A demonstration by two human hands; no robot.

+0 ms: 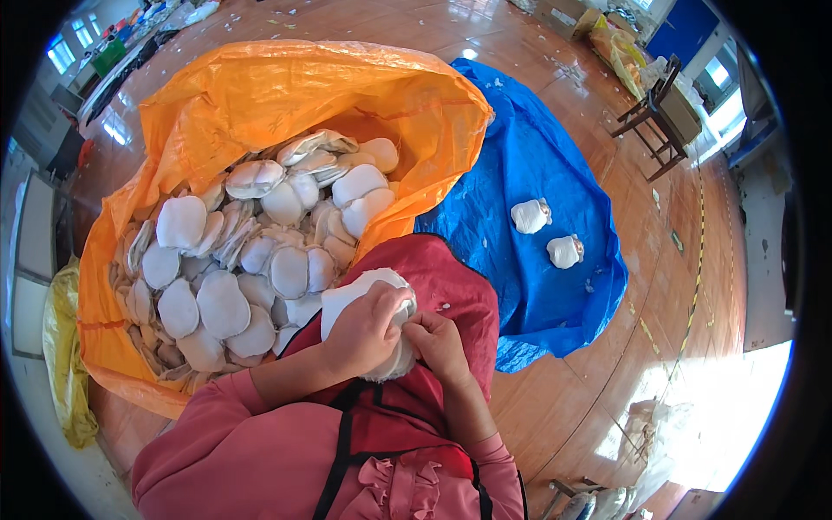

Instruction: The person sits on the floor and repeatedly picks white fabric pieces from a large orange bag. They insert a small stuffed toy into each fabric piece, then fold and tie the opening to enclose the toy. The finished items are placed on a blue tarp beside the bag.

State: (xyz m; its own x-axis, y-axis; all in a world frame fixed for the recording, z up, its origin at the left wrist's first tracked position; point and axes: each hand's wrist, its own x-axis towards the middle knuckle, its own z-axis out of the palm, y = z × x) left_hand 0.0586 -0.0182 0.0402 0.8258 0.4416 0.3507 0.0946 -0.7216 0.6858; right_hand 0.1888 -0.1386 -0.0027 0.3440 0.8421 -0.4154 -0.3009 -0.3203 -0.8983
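Note:
Over my lap, both hands work at white oval fabric pads [340, 305] that look like a small stack. My left hand [366, 328] is closed on the pads, its thumb and fingers near the upper edge. My right hand [438, 347] pinches at their right edge, fingertips pressed together. What exactly lies between those fingertips is too small to make out. Just left of my hands, an open orange woven sack [286, 74] holds a large heap of similar pads [223, 305], pale with greyish edges.
To the right a blue sheet or sack [520, 286] lies spread, bearing two small white bundles [530, 216] [566, 251]. A wooden chair [663, 117] stands farther right. Yellow sacking [65, 355] hangs at the left. Scraps dot the reddish tiled floor [555, 416].

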